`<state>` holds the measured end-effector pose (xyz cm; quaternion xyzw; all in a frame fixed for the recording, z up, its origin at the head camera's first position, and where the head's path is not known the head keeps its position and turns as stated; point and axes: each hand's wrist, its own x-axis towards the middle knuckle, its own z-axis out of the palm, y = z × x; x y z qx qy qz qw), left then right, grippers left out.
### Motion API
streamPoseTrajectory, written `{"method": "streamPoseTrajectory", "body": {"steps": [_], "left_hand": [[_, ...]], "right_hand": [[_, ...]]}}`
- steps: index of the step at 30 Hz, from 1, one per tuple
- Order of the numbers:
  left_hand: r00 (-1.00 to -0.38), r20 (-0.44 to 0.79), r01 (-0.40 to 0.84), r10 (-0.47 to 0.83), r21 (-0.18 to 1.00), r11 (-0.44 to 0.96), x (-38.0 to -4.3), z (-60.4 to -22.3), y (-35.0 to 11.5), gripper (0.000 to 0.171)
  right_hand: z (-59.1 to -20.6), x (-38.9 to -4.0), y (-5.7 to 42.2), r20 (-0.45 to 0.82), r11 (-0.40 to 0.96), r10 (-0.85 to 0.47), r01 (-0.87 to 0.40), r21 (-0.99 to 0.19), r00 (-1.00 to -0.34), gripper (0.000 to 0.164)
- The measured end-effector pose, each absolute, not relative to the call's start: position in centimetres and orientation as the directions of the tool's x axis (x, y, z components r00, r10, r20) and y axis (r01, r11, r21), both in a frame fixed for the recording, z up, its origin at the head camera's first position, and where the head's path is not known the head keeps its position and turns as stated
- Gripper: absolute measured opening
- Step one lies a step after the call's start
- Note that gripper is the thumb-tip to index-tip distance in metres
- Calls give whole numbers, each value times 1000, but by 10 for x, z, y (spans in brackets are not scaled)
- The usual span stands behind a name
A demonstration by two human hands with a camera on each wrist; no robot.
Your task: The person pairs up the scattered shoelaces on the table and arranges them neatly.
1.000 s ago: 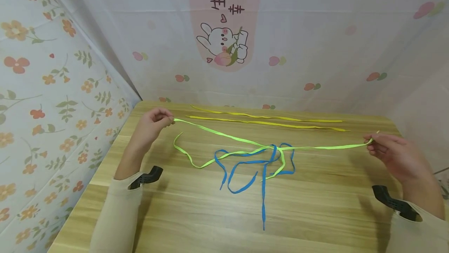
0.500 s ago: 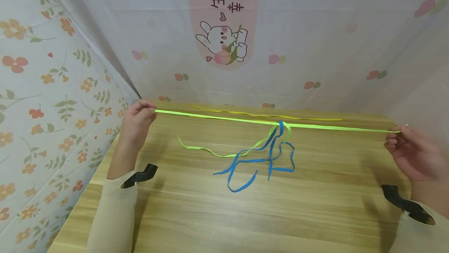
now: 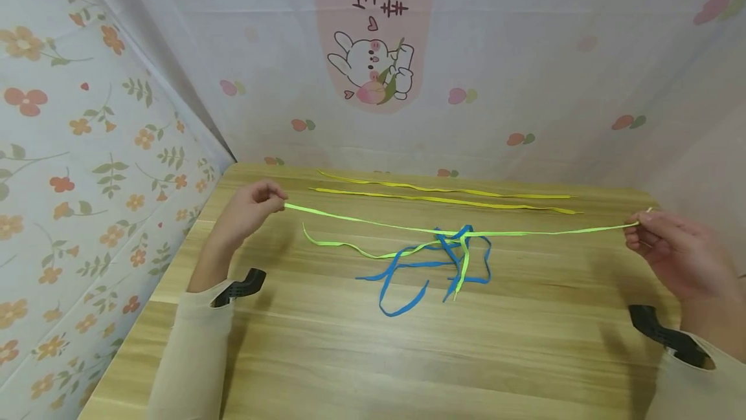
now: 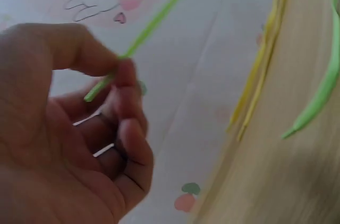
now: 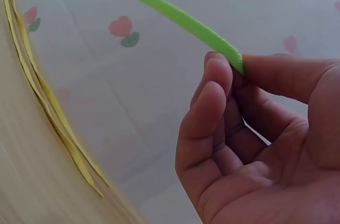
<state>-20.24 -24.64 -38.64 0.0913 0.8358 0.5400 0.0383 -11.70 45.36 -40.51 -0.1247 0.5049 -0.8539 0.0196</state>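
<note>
My left hand (image 3: 247, 210) pinches one end of a neon green shoelace (image 3: 355, 219) between thumb and fingertips, a short tip poking out. The other end is pinched by my right hand (image 3: 670, 239). Between the hands the lace hangs in a shallow sag over the table. Near its middle it meets a tangle of blue shoelaces (image 3: 402, 309) and more green lace (image 3: 373, 256); how they cross or are knotted is too small to tell. In the left wrist view, the green lace (image 4: 159, 18) runs up from the fingertips. In the right wrist view, the green lace (image 5: 175, 16) bends over the index finger.
Two yellow shoelaces (image 3: 445, 200) lie roughly side by side along the back of the wooden table (image 3: 326, 368). Behind it hangs a white printed cloth (image 3: 256, 38), with a flowered cloth (image 3: 64, 167) on the left.
Half a second ago my hands spread apart and drew the lace taut, lifting the tangle. Now they have come closer together, and the lace sags lower. The blue ends lie differently.
</note>
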Motion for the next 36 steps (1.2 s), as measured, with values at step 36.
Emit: {"method": "streamPoseTrajectory", "body": {"steps": [36], "left_hand": [[-785, -284, 400, 551, 446, 801, -194, -406, -205, 10]], "right_hand": [[-214, -127, 371, 489, 162, -115, -502, -849, -865, 21]]}}
